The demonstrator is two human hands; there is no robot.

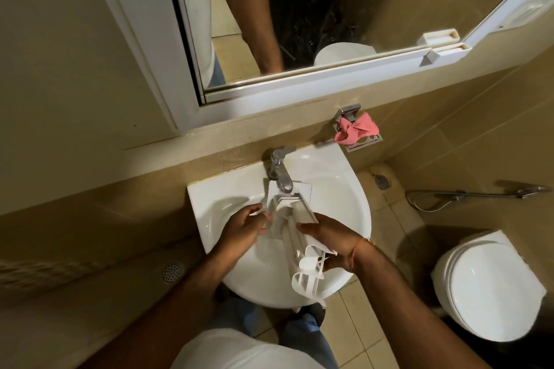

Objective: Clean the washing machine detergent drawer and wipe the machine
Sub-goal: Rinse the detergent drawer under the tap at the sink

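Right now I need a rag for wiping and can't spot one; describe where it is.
Find the white sink under the mirror. On the wall to the right of its tap is a chrome soap rack. The crumpled pink cloth lies there, the only pink thing around.

Two hands are in view, the left hand point(244, 226) and the right hand point(331, 244), both at one white detergent drawer point(295, 237) over one sink point(344, 189) with one tap point(280, 171). Farther right sits one pink cloth point(355, 130) on one metal soap rack point(364, 141). There are two floor drains point(173, 271) point(382, 181), one toilet point(488, 284), one spray hose point(479, 195) and one mirror point(329, 9).
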